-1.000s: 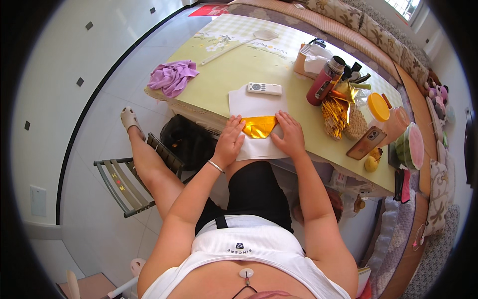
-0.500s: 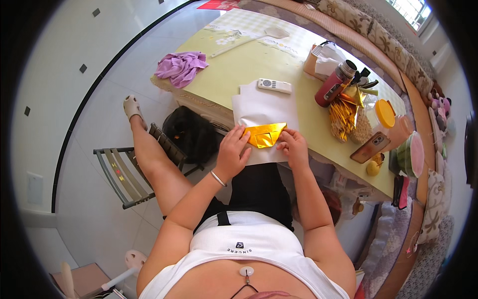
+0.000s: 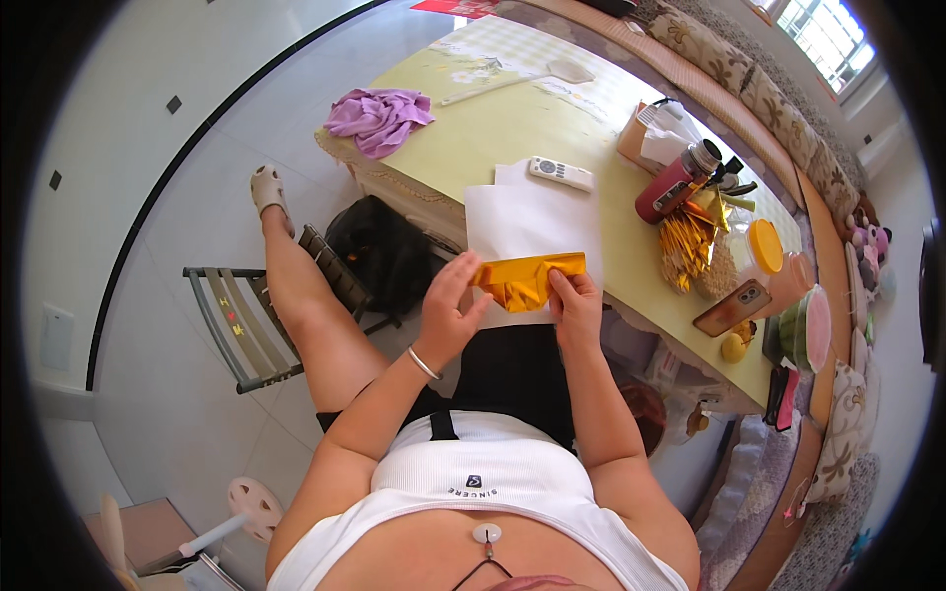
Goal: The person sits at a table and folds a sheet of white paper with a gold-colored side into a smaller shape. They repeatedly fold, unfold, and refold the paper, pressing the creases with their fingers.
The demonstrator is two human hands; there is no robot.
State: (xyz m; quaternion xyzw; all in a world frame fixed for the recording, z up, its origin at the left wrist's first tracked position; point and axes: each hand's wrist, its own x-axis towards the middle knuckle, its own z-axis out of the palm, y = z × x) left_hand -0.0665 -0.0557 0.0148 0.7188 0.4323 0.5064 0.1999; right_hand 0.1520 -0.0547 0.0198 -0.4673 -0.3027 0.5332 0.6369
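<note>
"One silver-coloured bracelet [image 3: 424,362] circles the wrist of the left hand [image 3: 451,310]. How is that hand set?"

"Its fingers reach the left end of a gold foil piece [image 3: 527,281], the thumb standing away from them; whether they grip it, I cannot tell."

"And the right hand [image 3: 577,307]?"

"Pinching the foil's right end, thumb laid on the face toward the viewer."

"Describe the foil."

"Shiny and wide, with a straight band along the top. Below that the sheet narrows, creased and puckered, deeper amber in its folds. It is held over the near end of a white paper [image 3: 527,222], by the near edge of a pale green table [image 3: 434,158]."

"Beyond it?"

"Off to the right, a heap of gold strips [image 3: 685,246]; at the paper's far end, a white remote [image 3: 561,173]. A maroon bottle [image 3: 675,187] stands just beside the strips. Farther back, a lilac cloth [image 3: 379,120] lies bunched at left, and a pale long-handled utensil [image 3: 570,71] rests past it."
</note>
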